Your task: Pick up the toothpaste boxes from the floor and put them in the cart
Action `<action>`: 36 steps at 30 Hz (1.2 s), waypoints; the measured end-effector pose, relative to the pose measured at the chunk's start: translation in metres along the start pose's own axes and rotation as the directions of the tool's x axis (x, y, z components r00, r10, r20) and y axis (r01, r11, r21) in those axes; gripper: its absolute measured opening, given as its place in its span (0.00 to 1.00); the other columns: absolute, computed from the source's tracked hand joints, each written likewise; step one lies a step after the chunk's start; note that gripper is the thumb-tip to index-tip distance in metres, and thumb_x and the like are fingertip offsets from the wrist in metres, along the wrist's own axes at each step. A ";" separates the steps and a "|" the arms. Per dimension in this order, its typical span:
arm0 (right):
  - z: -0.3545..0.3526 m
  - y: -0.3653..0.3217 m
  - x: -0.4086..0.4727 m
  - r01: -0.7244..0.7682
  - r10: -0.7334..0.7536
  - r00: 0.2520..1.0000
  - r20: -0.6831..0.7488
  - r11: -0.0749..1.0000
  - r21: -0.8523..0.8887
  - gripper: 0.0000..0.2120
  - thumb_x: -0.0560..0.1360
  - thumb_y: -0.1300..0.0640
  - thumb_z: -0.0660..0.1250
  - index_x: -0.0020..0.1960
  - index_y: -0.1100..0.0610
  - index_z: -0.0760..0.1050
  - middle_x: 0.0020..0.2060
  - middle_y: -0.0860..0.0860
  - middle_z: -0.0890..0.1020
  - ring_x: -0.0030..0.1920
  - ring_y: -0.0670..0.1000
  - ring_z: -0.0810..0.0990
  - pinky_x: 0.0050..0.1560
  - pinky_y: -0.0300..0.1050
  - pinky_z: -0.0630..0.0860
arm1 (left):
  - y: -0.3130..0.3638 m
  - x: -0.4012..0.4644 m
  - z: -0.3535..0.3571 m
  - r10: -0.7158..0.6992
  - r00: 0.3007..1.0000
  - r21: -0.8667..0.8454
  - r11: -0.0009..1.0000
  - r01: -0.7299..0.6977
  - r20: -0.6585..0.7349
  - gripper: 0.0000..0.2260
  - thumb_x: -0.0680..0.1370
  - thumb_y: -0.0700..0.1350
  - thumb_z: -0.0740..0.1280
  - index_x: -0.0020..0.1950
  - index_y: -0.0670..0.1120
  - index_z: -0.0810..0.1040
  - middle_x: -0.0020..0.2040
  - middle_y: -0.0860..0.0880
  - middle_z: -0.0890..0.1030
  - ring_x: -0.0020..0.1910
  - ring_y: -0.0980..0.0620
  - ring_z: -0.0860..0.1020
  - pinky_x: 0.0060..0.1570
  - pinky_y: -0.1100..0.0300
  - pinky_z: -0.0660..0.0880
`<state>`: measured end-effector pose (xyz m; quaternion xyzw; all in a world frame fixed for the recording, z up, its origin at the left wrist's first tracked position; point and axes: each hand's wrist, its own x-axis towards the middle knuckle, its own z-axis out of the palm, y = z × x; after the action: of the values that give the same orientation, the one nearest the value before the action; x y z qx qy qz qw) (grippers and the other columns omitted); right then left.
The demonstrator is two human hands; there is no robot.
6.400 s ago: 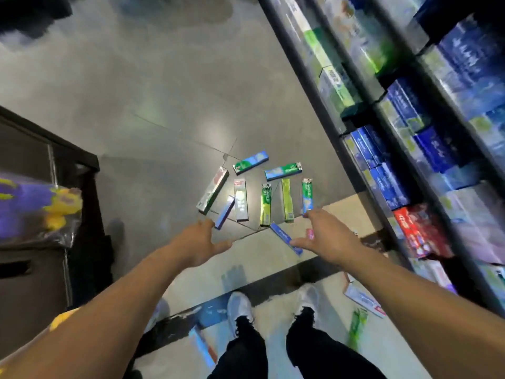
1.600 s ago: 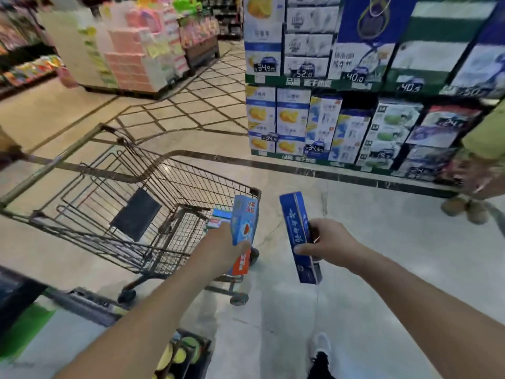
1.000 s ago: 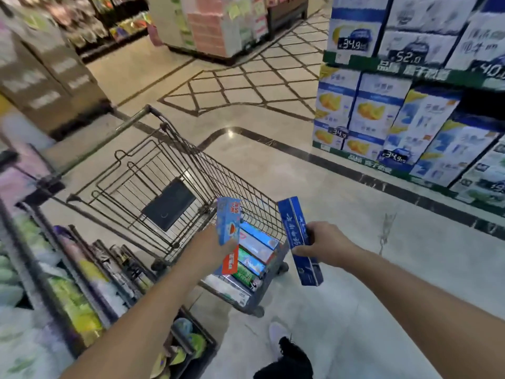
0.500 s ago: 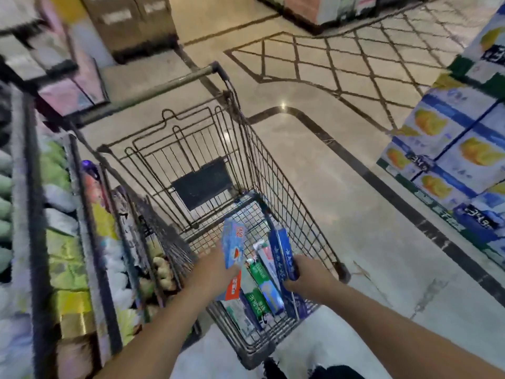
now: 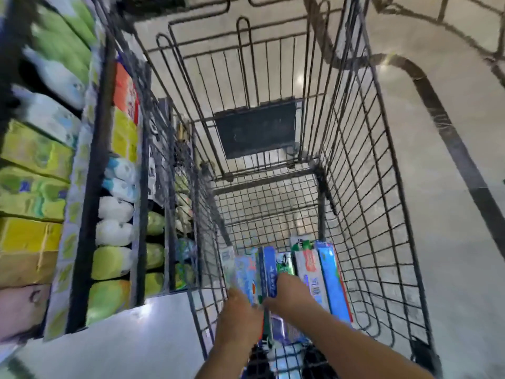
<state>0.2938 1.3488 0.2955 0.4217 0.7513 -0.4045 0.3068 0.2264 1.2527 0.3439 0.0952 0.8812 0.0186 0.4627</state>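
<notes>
Toothpaste boxes [image 5: 247,272] gripped in both hands [image 5: 262,305], low inside cart [image 5: 363,187]: lay flat beside those already there, then let go.

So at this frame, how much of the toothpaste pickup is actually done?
Done: several toothpaste boxes already lie at the near end of the cart. In hand: the left hand holds a light blue box and the right hand a dark blue box, both lowered inside the basket but not yet let go. Left: releasing these two. The pickup spot on the floor is out of view, so I cannot tell how many boxes remain.
</notes>
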 end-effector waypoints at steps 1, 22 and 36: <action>0.003 -0.001 0.007 0.010 -0.010 1.000 0.016 1.000 0.010 0.18 0.74 0.54 0.71 0.36 0.54 0.62 0.34 0.50 0.69 0.34 0.49 0.71 0.32 0.43 0.69 | 0.002 0.004 0.004 -0.036 0.999 -0.034 0.999 0.036 -0.004 0.27 0.80 0.51 0.64 0.73 0.39 0.59 0.62 0.42 0.77 0.56 0.43 0.79 0.46 0.55 0.75; 0.007 0.012 0.022 0.109 -0.117 0.987 0.106 0.991 0.078 0.09 0.75 0.54 0.71 0.43 0.58 0.74 0.37 0.56 0.78 0.38 0.56 0.81 0.42 0.50 0.80 | -0.003 0.046 0.028 -0.227 0.973 -0.035 0.973 0.228 0.047 0.18 0.80 0.40 0.63 0.67 0.39 0.63 0.62 0.40 0.77 0.53 0.42 0.78 0.44 0.56 0.71; -0.172 -0.034 -0.117 0.316 -0.335 0.936 -0.109 0.935 -0.160 0.25 0.76 0.35 0.62 0.63 0.53 0.75 0.56 0.50 0.82 0.52 0.51 0.80 0.56 0.49 0.78 | 0.037 -0.093 -0.134 0.238 0.970 -0.021 0.971 -0.240 -0.050 0.26 0.79 0.63 0.60 0.69 0.47 0.66 0.66 0.45 0.74 0.57 0.46 0.77 0.53 0.52 0.75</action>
<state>0.2965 1.4422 0.4846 0.2948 0.8564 -0.3666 0.2128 0.1738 1.2794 0.5008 0.1939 0.8738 0.0882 0.4373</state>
